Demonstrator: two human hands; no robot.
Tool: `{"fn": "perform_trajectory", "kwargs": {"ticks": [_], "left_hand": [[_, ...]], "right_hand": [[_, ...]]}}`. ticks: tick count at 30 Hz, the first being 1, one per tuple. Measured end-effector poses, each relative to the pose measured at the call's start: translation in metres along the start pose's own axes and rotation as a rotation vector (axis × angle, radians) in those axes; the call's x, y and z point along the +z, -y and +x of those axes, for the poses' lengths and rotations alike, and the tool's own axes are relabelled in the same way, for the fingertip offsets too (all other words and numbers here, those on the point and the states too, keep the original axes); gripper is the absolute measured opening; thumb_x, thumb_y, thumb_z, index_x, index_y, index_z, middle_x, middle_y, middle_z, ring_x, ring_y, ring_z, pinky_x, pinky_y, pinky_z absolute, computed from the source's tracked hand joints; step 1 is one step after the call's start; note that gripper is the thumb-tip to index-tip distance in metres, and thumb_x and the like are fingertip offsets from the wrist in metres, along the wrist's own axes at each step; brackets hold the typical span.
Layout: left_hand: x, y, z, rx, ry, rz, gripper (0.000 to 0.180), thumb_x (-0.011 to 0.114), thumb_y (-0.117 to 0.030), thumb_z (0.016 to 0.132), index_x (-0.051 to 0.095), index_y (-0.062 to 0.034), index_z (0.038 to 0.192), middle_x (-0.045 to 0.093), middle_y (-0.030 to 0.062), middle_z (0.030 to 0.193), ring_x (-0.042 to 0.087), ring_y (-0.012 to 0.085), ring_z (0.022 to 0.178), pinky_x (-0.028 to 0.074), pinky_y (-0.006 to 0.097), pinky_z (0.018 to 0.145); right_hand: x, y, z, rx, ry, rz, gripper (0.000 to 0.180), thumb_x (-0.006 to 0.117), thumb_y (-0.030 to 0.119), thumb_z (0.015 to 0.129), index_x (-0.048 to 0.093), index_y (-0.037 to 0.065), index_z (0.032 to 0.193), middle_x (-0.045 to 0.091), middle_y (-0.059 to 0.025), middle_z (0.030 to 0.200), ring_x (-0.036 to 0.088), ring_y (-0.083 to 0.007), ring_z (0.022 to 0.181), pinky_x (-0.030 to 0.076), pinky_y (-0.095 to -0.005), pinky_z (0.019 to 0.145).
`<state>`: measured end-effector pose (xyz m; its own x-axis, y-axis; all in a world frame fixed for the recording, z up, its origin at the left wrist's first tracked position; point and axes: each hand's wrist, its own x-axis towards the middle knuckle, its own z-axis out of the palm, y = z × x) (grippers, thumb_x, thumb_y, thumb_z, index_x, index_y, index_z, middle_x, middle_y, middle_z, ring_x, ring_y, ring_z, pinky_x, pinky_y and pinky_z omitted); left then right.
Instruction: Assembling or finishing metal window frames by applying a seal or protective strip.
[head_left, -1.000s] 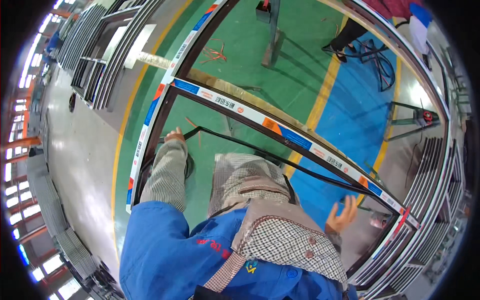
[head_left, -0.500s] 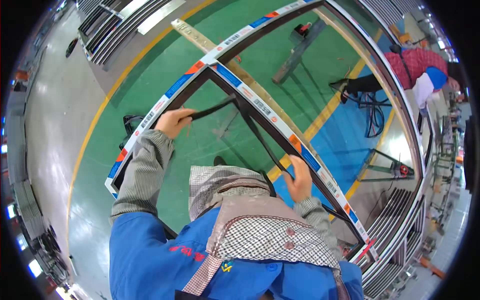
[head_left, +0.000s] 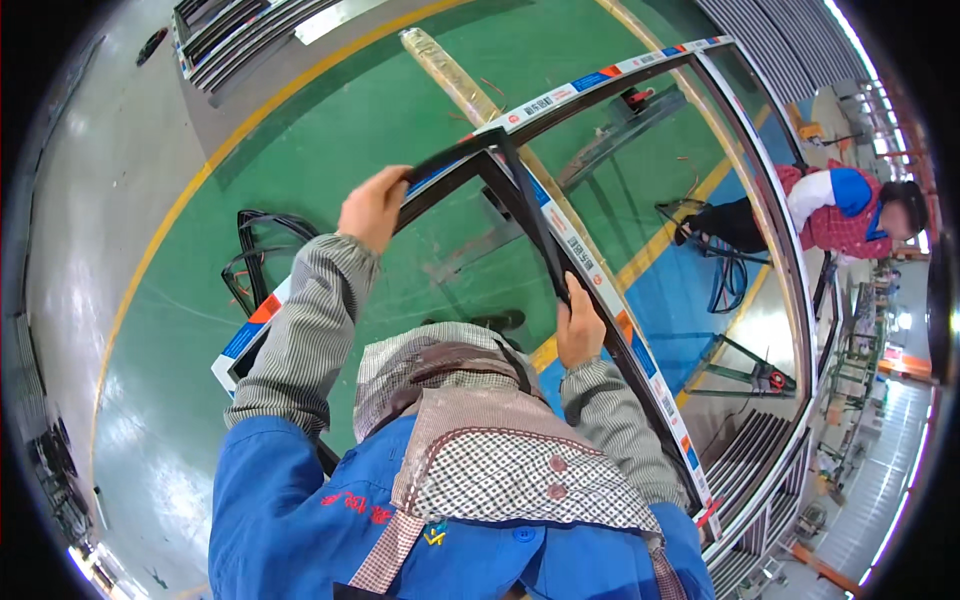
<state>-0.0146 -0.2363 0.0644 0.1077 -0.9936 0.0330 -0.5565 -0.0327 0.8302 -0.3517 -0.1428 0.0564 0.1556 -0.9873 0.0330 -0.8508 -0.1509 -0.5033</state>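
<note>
Green workshop floor (head_left: 330, 150) with yellow lane lines and a blue patch off to the right, that's the backdrop, so it looks like a factory bay. Biggest thing in view is the large dark window frame (head_left: 600, 290) with striped protective tape along its bars; it's propped up in front of the person at working height, so both arms can reach along the edge. More frame sections (head_left: 240, 35) are stacked on the floor up top, and a coil of spare black strip (head_left: 255, 255) lies near the frame's left end, handy for grabbing. Another worker (head_left: 840, 205) in red and blue crouches well off to the right.

Now the small stuff: a black rubber gasket strip (head_left: 525, 205) runs from hand to hand across the frame corner. Left hand (head_left: 373, 208) is up at the top bar, fingers curled closed on the strip's end, holding it in line. Right hand (head_left: 580, 330) sits lower on the slanted bar, fingers wrapped around the strip, thumb pressing it against the frame.
</note>
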Motion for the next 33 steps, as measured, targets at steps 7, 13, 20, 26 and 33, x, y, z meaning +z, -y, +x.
{"fn": "perform_trajectory", "kwargs": {"ticks": [7, 13, 20, 26, 33], "left_hand": [[0.043, -0.007, -0.015, -0.232, 0.287, 0.263, 0.035, 0.043, -0.034, 0.094, 0.050, -0.0198, 0.125, 0.065, 0.0173, 0.087, 0.064, 0.0351, 0.082, 0.049, 0.045, 0.072], [0.060, -0.002, -0.016, -0.339, 0.229, 0.460, 0.031, 0.043, -0.037, 0.093, 0.054, -0.0179, 0.115, 0.066, 0.0180, 0.086, 0.063, 0.0377, 0.080, 0.049, 0.050, 0.069], [0.072, 0.011, -0.019, -0.269, -0.041, 0.384, 0.027, 0.044, -0.031, 0.094, 0.055, -0.0192, 0.116, 0.066, 0.0159, 0.080, 0.064, 0.0368, 0.075, 0.050, 0.051, 0.067], [0.091, 0.003, -0.031, 0.019, -0.307, 0.377, 0.032, 0.057, -0.020, 0.086, 0.054, -0.0142, 0.117, 0.060, 0.0128, 0.105, 0.059, 0.0308, 0.097, 0.050, 0.043, 0.076], [0.182, -0.029, -0.029, -0.343, 0.184, -0.320, 0.019, 0.058, -0.021, 0.089, 0.061, -0.0040, 0.097, 0.064, 0.0097, 0.083, 0.066, 0.0223, 0.074, 0.053, 0.033, 0.064]], "right_hand": [[0.006, 0.009, 0.010, -0.032, 0.066, 0.020, 0.034, 0.050, 0.013, 0.092, 0.053, 0.006, 0.125, 0.063, -0.0202, 0.106, 0.061, -0.0356, 0.095, 0.049, -0.0395, 0.080], [0.015, 0.001, 0.017, -0.004, 0.153, 0.022, 0.032, 0.049, 0.016, 0.093, 0.054, 0.008, 0.123, 0.063, -0.0234, 0.093, 0.062, -0.0386, 0.086, 0.048, -0.0431, 0.071], [0.031, -0.007, 0.018, 0.027, 0.000, 0.010, 0.032, 0.049, 0.016, 0.093, 0.055, 0.008, 0.123, 0.063, -0.0228, 0.094, 0.062, -0.0385, 0.084, 0.048, -0.0438, 0.071], [0.033, -0.029, 0.032, 0.256, 0.085, -0.018, 0.031, 0.044, 0.022, 0.095, 0.054, 0.007, 0.121, 0.063, -0.0240, 0.090, 0.061, -0.0411, 0.081, 0.047, -0.0493, 0.069], [0.028, -0.027, 0.033, 0.198, 0.148, 0.037, 0.033, 0.044, 0.024, 0.096, 0.055, 0.004, 0.119, 0.061, -0.0209, 0.072, 0.062, -0.0352, 0.066, 0.046, -0.0442, 0.061]]}}
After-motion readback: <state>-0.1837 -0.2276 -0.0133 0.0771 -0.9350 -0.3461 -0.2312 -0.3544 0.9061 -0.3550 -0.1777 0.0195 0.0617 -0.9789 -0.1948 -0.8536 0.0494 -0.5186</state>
